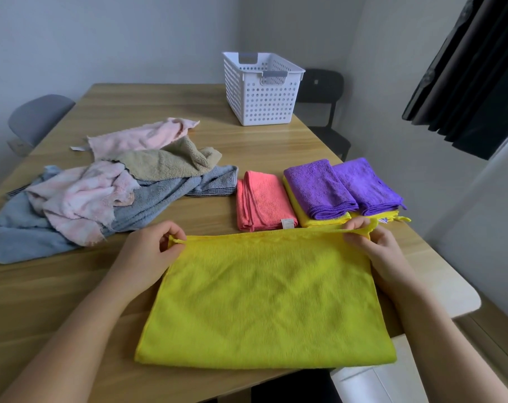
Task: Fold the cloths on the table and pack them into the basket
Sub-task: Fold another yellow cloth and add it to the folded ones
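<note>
A yellow cloth [264, 301] lies flat on the wooden table [165, 103] in front of me, folded once, its near edge at the table's front. My left hand [151, 251] pinches its far left corner. My right hand [374, 242] pinches the far right corner, lifted slightly. Beyond it lie folded cloths: a coral one [264, 202], two purple ones [319, 187] [366, 187] resting on folded yellow cloths [305, 216]. A loose heap of pink, beige and blue cloths [101, 193] lies at the left. The white perforated basket [261, 88] stands at the far edge.
A black chair [322, 94] stands behind the basket at the right. A grey chair [34, 117] is at the table's far left. Dark curtains [473, 68] hang at the right. The table's right edge runs close to the purple cloths.
</note>
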`<state>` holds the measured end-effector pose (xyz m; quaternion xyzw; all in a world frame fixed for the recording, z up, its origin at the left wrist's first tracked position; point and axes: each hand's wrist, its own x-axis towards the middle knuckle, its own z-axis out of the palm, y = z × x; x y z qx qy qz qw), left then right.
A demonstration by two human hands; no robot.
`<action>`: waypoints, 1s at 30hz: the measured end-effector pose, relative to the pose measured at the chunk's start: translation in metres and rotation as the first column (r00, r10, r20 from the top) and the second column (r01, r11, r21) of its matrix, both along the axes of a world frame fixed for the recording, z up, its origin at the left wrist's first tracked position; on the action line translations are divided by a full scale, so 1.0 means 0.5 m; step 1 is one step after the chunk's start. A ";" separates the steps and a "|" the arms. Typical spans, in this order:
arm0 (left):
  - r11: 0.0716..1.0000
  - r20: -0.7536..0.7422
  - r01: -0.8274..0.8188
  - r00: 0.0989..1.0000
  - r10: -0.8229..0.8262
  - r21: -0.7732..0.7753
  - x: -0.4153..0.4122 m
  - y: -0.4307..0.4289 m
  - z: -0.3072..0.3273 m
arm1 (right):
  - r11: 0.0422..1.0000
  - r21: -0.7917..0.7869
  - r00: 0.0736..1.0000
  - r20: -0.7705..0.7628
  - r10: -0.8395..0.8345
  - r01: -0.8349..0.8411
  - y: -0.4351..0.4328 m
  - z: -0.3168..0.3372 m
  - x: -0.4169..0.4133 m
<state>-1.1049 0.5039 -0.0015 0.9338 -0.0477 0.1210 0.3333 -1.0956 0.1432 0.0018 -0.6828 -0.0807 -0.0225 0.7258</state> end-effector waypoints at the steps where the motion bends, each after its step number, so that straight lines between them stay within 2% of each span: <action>1: 1.000 -0.005 -0.003 1.000 0.004 0.004 -0.001 -0.001 0.001 | 0.999 0.037 1.000 -0.009 0.019 -0.019 -0.003 -0.002 0.002; 4: 1.000 -0.016 -0.027 1.000 0.027 0.001 -0.002 -0.002 0.005 | 0.992 0.105 0.996 -0.041 0.075 -0.070 -0.004 0.001 0.001; 10: 0.998 -0.028 -0.037 0.999 0.036 -0.044 0.005 0.007 -0.001 | 0.964 0.265 0.990 -0.118 0.075 -0.041 0.001 0.007 -0.002; 14: 0.995 -0.015 -0.059 0.998 0.058 -0.077 0.009 0.006 -0.006 | 0.974 0.227 0.989 -0.144 0.017 0.016 0.001 0.004 -0.002; 21: 0.964 -0.036 -0.071 0.997 0.064 -0.256 0.018 0.009 -0.009 | 0.988 0.120 0.994 -0.040 -0.097 0.102 -0.009 -0.015 0.011; 25: 0.936 -0.051 -0.027 0.999 0.009 -0.352 0.018 0.007 -0.004 | 0.980 0.190 0.998 -0.007 -0.065 0.066 -0.009 -0.007 0.010; 30: 0.948 -0.059 -0.008 0.998 -0.012 -0.317 0.014 0.007 0.000 | 0.961 0.270 0.996 -0.089 -0.030 0.053 -0.014 -0.005 0.010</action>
